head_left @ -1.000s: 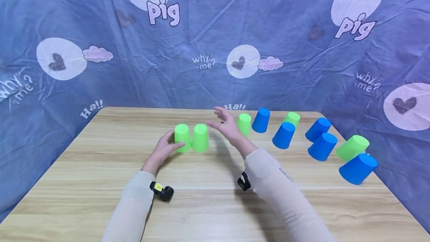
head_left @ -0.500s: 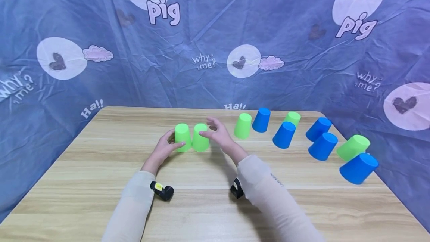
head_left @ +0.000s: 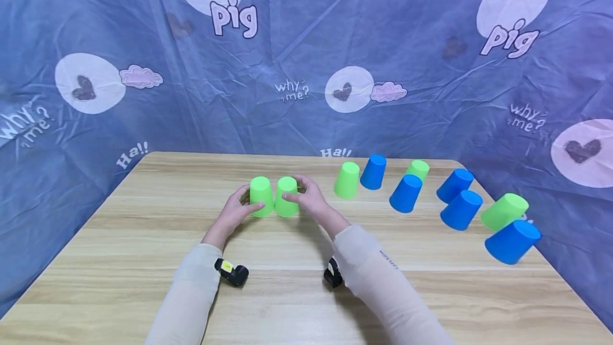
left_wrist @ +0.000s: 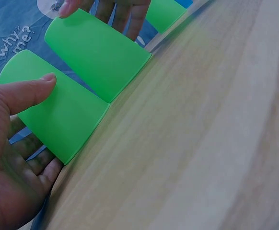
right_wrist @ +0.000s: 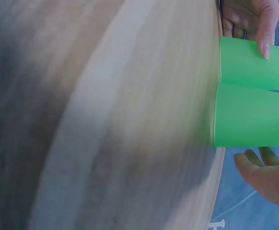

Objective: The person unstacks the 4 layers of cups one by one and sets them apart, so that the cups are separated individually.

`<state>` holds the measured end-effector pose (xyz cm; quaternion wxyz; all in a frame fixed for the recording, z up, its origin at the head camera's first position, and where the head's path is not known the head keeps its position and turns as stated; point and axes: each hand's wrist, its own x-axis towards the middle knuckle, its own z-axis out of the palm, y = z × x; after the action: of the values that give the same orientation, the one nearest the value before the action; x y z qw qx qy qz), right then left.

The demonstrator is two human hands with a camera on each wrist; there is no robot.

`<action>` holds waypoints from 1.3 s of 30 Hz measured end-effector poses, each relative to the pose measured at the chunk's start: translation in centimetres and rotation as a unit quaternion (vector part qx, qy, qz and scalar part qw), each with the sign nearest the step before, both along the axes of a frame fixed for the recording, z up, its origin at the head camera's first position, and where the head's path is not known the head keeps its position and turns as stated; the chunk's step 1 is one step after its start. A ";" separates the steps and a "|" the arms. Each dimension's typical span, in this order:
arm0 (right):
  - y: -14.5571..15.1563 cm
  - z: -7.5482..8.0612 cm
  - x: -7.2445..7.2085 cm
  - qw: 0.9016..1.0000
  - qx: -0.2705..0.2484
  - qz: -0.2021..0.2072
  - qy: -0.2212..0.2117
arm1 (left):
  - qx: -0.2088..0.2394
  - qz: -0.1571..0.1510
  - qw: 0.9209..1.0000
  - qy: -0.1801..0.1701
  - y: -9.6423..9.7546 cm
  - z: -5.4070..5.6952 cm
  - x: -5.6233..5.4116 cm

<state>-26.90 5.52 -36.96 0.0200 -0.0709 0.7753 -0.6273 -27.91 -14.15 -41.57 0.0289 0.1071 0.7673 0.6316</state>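
Two upside-down green cups stand side by side, their lower rims meeting or nearly so. The left green cup (head_left: 261, 193) is in the grip of my left hand (head_left: 234, 212), thumb across its near side and fingers behind. Around the right green cup (head_left: 284, 207) goes my right hand (head_left: 308, 197), its thumb on the near side and its fingers on the far right. In the right wrist view a small gap shows between some right-hand fingers (right_wrist: 269, 177) and the cup wall. The left wrist view shows the left thumb (left_wrist: 31, 93) lying on its cup.
To the right on the wooden table (head_left: 268, 302) stand several more upturned cups, among them a green cup (head_left: 347, 180), a blue cup (head_left: 373, 172) and another blue cup (head_left: 512, 241) near the right edge. A printed blue cloth (head_left: 287, 41) hangs behind the table.
My right hand has moved left and slightly down from beside the farther green cup to around the right one of the pair. The left hand has stayed on its cup.
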 end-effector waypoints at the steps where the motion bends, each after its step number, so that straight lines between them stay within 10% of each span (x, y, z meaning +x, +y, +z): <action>1: 0.0 0.0 0.0 1.000 0.001 0.000 -0.002 | -0.001 0.000 1.000 0.000 0.0 0.0 0.0; 39: 0.9 0.9 0.6 0.999 -0.007 -0.043 -0.018 | -0.018 0.005 1.000 -0.006 -0.1 0.1 0.0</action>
<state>-26.26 6.46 -36.10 0.0064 -0.0262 0.7726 -0.6344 -27.91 -14.29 -41.49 0.0326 0.0991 0.7786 0.6188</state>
